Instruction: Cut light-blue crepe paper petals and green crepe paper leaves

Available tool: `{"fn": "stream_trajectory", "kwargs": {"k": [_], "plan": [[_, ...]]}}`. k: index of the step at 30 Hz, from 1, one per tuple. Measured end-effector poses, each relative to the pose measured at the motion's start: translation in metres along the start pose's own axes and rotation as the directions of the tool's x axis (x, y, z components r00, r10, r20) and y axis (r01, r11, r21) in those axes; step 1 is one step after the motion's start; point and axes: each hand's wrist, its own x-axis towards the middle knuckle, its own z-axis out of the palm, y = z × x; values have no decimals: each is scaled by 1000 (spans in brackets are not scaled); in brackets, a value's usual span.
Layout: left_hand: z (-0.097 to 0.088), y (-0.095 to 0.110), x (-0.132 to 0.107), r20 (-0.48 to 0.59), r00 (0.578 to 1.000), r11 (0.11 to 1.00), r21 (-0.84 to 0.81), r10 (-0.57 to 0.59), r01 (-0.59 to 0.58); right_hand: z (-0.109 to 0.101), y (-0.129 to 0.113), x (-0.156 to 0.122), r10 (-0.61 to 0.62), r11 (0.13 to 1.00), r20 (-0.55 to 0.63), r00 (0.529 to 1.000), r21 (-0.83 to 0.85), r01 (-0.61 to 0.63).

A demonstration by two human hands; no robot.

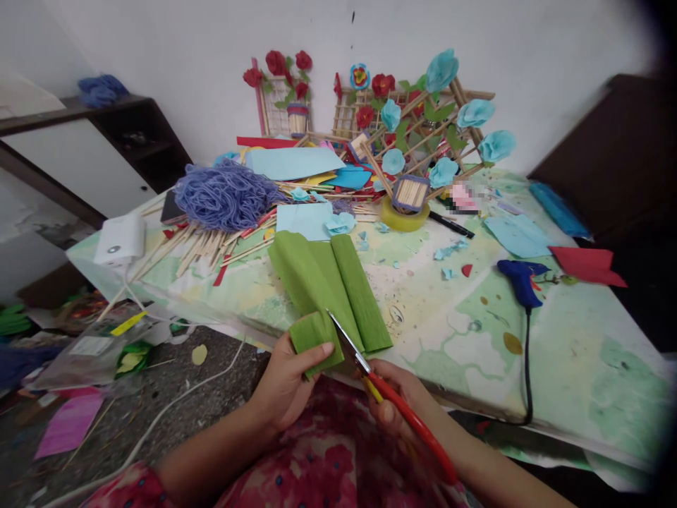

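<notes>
Left hand (283, 386) pinches a small green paper piece (311, 337) at the table's (565, 367) near edge; right hand (410, 386) grips scissors (405, 409). Paper looks light, soft, easily creased (probably tears too); best pinched lightly, low, clear of blades.

No text, brand or number is legible. The pale label (92, 345) on the clear plastic bag (66, 374) is too small to read. The white box (124, 233) on the surface (571, 331) bears a round mark, likewise unreadable.
</notes>
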Motion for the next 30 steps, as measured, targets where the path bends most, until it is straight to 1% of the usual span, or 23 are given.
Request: {"fn": "stream_trajectory", "kwargs": {"k": [3, 6, 8, 13, 15, 18, 22, 25, 28, 30], "plan": [[0, 0, 0, -7, 1000, 1000, -7, 6, -6, -2, 8, 0, -15, 1000, -28, 999, -20, 15], [-1, -1, 0, 18, 1000, 1000, -2, 12, -12, -3, 13, 0, -54, 997, -42, 998, -64, 51], [-1, -2, 1, 33, 999, 1000, 15, 9, -9, -4, 9, 1, -80, 993, -27, 996, -91, 77], [-2, -4, 1, 41, 999, 999, 53, -3, 1, 0, -11, 0, -97, 985, 14, 995, -139, 98], [-2, -4, 1, 36, 999, 998, 56, 4, -6, 1, -12, 0, -100, 987, 22, 995, -122, 102], [-3, -4, 1, 25, 1000, 998, 62, 19, -21, 2, -5, 0, -80, 994, -10, 997, -78, 79], [-3, -4, 3, 12, 999, 997, 62, 43, -44, 2, 7, 2, -19, 999, -43, 999, 37, 20], [-3, -4, 4, 26, 998, 997, 62, 51, -52, 3, 12, 3, 4, 995, -64, 998, 99, 2], [-2, -5, 3, 32, 998, 996, 58, 61, -63, 2, 16, 3, 5, 993, -73, 997, 122, 4], [-2, -5, 3, 27, 997, 996, 56, 72, -73, 1, 17, 1, -12, 994, -64, 998, 108, 19]]}}
